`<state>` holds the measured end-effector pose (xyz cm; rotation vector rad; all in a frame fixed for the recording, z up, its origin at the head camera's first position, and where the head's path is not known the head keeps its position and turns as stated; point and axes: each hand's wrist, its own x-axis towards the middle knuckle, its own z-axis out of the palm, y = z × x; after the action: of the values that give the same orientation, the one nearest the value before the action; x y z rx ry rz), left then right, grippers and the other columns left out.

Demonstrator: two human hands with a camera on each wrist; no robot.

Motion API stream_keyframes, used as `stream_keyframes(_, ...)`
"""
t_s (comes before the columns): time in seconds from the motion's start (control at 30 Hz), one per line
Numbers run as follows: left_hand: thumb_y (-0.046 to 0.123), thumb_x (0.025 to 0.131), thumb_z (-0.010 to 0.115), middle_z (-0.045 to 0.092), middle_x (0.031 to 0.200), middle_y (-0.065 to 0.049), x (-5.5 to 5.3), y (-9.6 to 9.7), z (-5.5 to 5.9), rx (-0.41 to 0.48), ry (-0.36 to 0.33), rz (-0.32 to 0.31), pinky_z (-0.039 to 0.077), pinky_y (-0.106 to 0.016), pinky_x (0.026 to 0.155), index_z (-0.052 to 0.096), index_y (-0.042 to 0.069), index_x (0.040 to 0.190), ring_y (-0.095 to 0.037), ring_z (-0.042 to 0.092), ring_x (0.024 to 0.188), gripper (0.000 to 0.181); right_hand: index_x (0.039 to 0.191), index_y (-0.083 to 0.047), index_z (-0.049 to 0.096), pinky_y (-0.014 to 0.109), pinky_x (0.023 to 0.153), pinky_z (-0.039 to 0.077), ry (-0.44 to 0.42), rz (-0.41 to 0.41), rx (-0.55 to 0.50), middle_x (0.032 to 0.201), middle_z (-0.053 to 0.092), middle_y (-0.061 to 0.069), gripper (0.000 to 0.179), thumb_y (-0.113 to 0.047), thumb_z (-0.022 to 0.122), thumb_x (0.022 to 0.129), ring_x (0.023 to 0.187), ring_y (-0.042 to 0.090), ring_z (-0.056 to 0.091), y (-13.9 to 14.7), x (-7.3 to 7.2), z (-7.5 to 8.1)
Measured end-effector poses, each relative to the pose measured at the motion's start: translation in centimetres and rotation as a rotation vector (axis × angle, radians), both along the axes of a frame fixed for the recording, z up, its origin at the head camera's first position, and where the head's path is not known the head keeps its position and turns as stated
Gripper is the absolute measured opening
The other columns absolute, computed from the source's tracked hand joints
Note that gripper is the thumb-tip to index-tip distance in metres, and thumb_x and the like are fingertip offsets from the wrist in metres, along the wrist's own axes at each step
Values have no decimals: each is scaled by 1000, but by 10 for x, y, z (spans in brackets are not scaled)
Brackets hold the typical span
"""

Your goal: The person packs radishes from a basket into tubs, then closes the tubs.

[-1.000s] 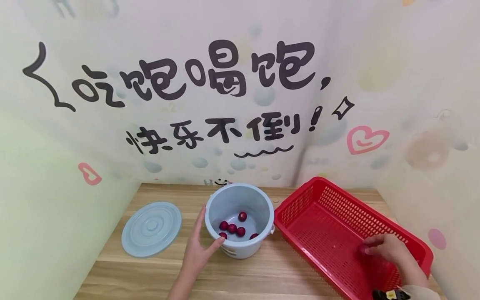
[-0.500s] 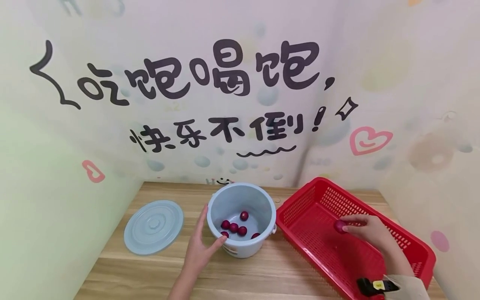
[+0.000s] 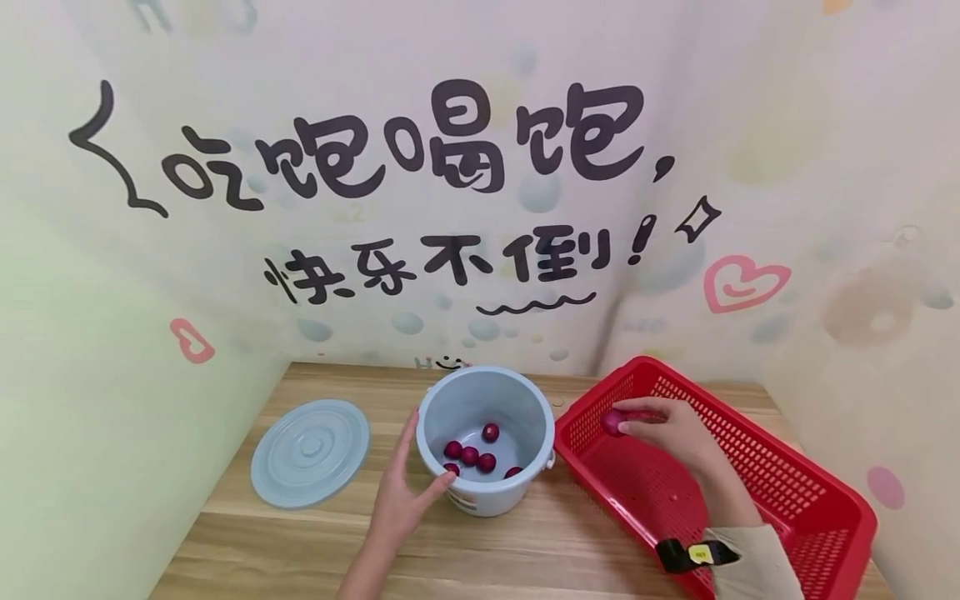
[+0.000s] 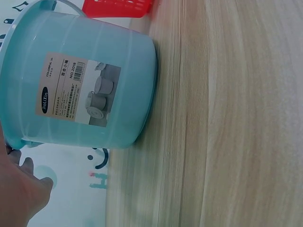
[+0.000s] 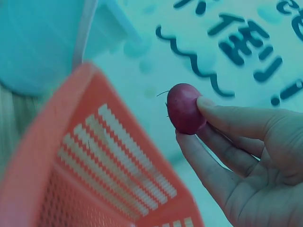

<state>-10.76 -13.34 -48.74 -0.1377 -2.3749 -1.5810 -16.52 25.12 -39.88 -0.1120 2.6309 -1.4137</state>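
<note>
My right hand (image 3: 671,429) pinches a small round red radish (image 5: 185,109) between thumb and fingertips; thin dark strands show at its side in the right wrist view. In the head view this hand is over the far left part of the red basket (image 3: 761,437). My left hand (image 3: 401,496) grips the light blue bucket (image 3: 491,498) at its left side, thumb on the front rim. Inside the bucket several radishes (image 3: 469,456) lie on the bottom, the nearest ones partly hidden by the rim. A printed label (image 4: 78,90) shows on the bucket's outside.
A light blue round lid (image 3: 311,454) lies on the wooden table (image 3: 300,550), left of the bucket. The basket stands close by the bucket's right side. Behind the table rises a printed wall covering (image 3: 480,208), with side panels left and right.
My right hand has lifted the radish from the basket's floor and carried it left, toward the bucket. The left hand keeps its hold on the bucket.
</note>
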Motion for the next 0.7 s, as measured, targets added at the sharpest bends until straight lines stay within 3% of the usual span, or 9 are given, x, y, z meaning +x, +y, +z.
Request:
stream_keyframes(0.33, 26, 79, 84, 30, 164, -8, -1, 0, 2, -4, 2, -5, 27, -66, 117, 24, 34, 158, -37, 28, 151, 99, 125, -10, 69, 35, 84, 62, 32, 44, -96, 120, 71, 15, 42, -23, 77, 87, 102, 22, 67, -51, -10, 13)
stream_keyframes(0.7, 28, 79, 84, 30, 165, -2, 2, 0, 3, -3, -11, 1, 28, -63, 118, 27, 33, 157, -32, 28, 152, 97, 124, -4, 69, 42, 91, 61, 61, 79, -220, 122, 70, 19, 36, -15, 74, 89, 106, 29, 71, -95, -14, 5)
